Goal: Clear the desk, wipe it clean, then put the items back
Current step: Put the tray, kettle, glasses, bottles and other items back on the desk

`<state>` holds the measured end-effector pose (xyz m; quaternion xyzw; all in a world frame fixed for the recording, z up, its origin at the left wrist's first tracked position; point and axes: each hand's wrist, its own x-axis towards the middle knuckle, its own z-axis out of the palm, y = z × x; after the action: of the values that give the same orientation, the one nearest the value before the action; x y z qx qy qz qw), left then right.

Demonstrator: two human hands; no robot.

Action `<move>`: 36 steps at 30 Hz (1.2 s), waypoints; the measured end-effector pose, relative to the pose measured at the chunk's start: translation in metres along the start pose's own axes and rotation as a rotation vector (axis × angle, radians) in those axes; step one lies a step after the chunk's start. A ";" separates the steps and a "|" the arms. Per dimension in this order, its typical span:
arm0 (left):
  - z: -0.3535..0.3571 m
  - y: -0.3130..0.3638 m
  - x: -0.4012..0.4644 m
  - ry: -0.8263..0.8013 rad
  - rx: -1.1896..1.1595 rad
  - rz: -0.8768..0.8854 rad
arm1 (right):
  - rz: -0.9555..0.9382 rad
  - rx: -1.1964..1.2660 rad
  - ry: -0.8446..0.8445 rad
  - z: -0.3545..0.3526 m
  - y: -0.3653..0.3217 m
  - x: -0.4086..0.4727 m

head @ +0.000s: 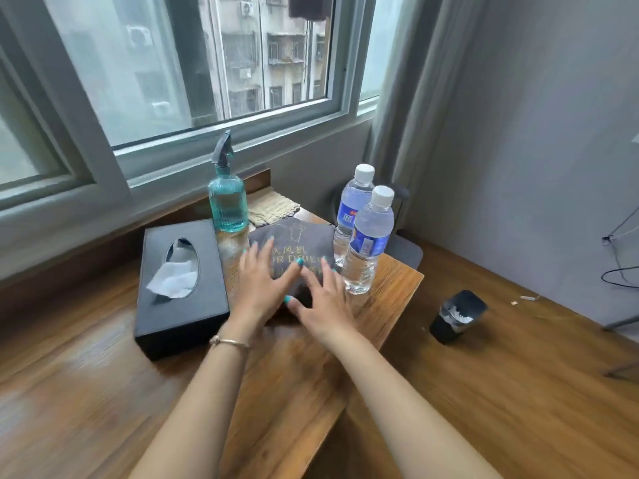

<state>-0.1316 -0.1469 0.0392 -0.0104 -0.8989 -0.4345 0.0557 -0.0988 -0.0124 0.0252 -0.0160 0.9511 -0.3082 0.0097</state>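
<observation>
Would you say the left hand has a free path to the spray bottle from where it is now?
Probably yes. The left hand lies flat on the grey pouch, and the spray bottle stands just beyond it, with only bare desk between. The tissue box sits off to the side.

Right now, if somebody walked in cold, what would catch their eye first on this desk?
Probably the two hands, left hand and right hand, laid with spread fingers on a dark grey pouch at the middle of the wooden desk. Left of them lies a black tissue box; behind stands a teal spray bottle, and two water bottles stand to the right.
</observation>
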 end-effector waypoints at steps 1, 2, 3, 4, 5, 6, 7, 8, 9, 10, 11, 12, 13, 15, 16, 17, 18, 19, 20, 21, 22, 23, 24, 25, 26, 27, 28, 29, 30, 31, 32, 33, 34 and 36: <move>0.000 -0.006 0.017 0.001 -0.006 -0.040 | 0.002 -0.027 0.019 0.004 -0.002 0.011; -0.001 -0.011 0.030 -0.005 -0.008 -0.084 | 0.004 -0.025 0.042 0.007 -0.003 0.020; 0.000 -0.015 0.037 -0.031 0.013 -0.122 | 0.003 -0.001 0.064 0.010 -0.002 0.026; 0.002 -0.019 0.041 -0.070 0.059 -0.148 | -0.007 0.029 0.087 0.012 -0.001 0.031; 0.005 -0.022 0.041 -0.104 0.111 -0.165 | -0.022 0.050 0.108 0.013 0.002 0.034; 0.008 -0.025 0.040 -0.116 0.142 -0.170 | -0.036 0.061 0.124 0.014 0.004 0.035; 0.008 -0.028 0.037 -0.109 0.138 -0.169 | -0.044 0.069 0.136 0.013 0.005 0.035; 0.006 -0.033 0.035 -0.092 0.111 -0.174 | -0.051 0.073 0.145 0.012 0.006 0.035; 0.000 -0.038 0.032 -0.072 0.070 -0.194 | -0.062 0.070 0.149 0.011 0.007 0.034; -0.006 -0.045 0.029 -0.057 0.018 -0.223 | -0.081 0.063 0.149 0.010 0.007 0.031; -0.013 -0.051 0.026 -0.052 -0.037 -0.250 | -0.107 0.057 0.150 0.010 0.006 0.027; -0.019 -0.056 0.022 -0.053 -0.085 -0.267 | -0.133 0.053 0.152 0.010 0.004 0.023; -0.022 -0.057 0.018 -0.054 -0.112 -0.269 | -0.155 0.054 0.154 0.011 0.002 0.017; -0.022 -0.053 0.007 -0.056 -0.123 -0.241 | -0.205 0.065 0.144 0.012 -0.002 0.001; -0.022 -0.050 0.002 -0.055 -0.131 -0.231 | -0.229 0.077 0.130 0.012 -0.004 -0.009; -0.021 -0.047 -0.003 -0.041 -0.147 -0.235 | -0.242 0.108 0.116 0.012 -0.005 -0.016; -0.021 -0.047 -0.008 -0.009 -0.176 -0.255 | -0.240 0.162 0.111 0.011 -0.005 -0.021; -0.022 -0.048 -0.014 0.035 -0.223 -0.299 | -0.225 0.227 0.129 0.011 -0.005 -0.022; -0.023 -0.051 -0.018 0.080 -0.284 -0.354 | -0.199 0.285 0.168 0.011 -0.006 -0.018; -0.024 -0.053 -0.021 0.114 -0.343 -0.406 | -0.154 0.330 0.207 0.012 -0.008 -0.013; -0.024 -0.056 -0.024 0.131 -0.375 -0.451 | -0.086 0.365 0.210 0.013 -0.010 -0.006; -0.022 -0.059 -0.026 0.134 -0.391 -0.487 | 0.006 0.404 0.162 0.014 -0.015 0.001; -0.021 -0.059 -0.029 0.133 -0.407 -0.512 | 0.105 0.465 0.087 0.015 -0.019 0.007; -0.020 -0.058 -0.031 0.126 -0.437 -0.532 | 0.173 0.537 0.026 0.017 -0.021 0.011; -0.019 -0.055 -0.035 0.128 -0.479 -0.542 | 0.197 0.594 0.007 0.019 -0.021 0.011; -0.019 -0.052 -0.038 0.140 -0.504 -0.533 | 0.170 0.627 0.028 0.019 -0.021 0.009; -0.020 -0.048 -0.042 0.162 -0.510 -0.505 | 0.109 0.645 0.066 0.021 -0.020 0.007; -0.023 -0.043 -0.047 0.196 -0.505 -0.463 | 0.030 0.655 0.097 0.020 -0.019 0.002; -0.028 -0.037 -0.054 0.236 -0.497 -0.423 | -0.049 0.671 0.106 0.017 -0.018 -0.003; -0.035 -0.031 -0.062 0.275 -0.492 -0.374 | -0.130 0.690 0.094 0.012 -0.019 -0.008; -0.042 -0.025 -0.071 0.311 -0.492 -0.317 | -0.219 0.699 0.065 0.006 -0.019 -0.013; -0.048 -0.020 -0.080 0.340 -0.491 -0.246 | -0.318 0.674 0.028 -0.002 -0.018 -0.018; -0.055 -0.014 -0.091 0.354 -0.482 -0.168 | -0.420 0.618 -0.004 -0.011 -0.018 -0.021; -0.067 -0.004 -0.113 0.337 -0.431 -0.055 | -0.596 0.496 -0.068 -0.027 -0.018 -0.026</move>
<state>-0.0132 -0.1982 0.0646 0.0747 -0.7635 -0.6128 0.1895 -0.0736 -0.0099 0.0579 -0.2990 0.8005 -0.5175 -0.0453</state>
